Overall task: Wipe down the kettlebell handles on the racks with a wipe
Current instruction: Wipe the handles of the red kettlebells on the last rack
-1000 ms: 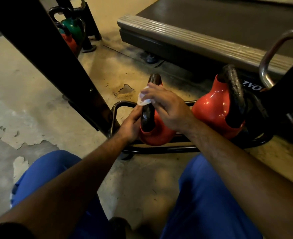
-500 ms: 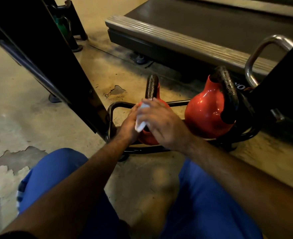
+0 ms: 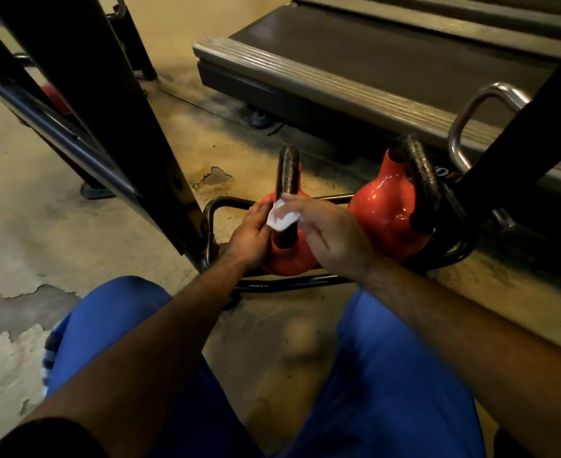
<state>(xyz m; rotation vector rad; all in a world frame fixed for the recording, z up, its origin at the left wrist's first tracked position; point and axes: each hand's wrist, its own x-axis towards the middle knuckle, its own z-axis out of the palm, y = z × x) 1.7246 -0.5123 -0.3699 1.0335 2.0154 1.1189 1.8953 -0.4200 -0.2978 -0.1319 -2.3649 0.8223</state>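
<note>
I see the small red kettlebell (image 3: 289, 259) sitting on the low black rack (image 3: 219, 206) at floor level, between my knees and the treadmill deck (image 3: 371, 61). Its black handle (image 3: 287, 170) stands up from the bell, and the loop's long axis runs away from me, tipped slightly toward the treadmill, so I look along its edge rather than through it.

My right hand (image 3: 332, 236) has the white wipe (image 3: 280, 218) pinched in its fingertips, crumpled and pressed against the lower near part of the handle; the rest of the fingers are loosely curved, not fully closed. My left hand (image 3: 251, 231) lies flat against the left side of the bell, fingers straight and together, palm turned toward the handle, its fingertips touching the wipe's left edge. It steadies the bell without curling round it.

A larger red kettlebell (image 3: 384, 209) sits just to the right on the same rack, its thick black handle (image 3: 421, 180) arching over its right side. A black upright beam (image 3: 107, 104) crosses the view on my left, and a chrome handle (image 3: 470, 107) shows at the right edge. The concrete floor (image 3: 41, 226) is stained and peeling.
</note>
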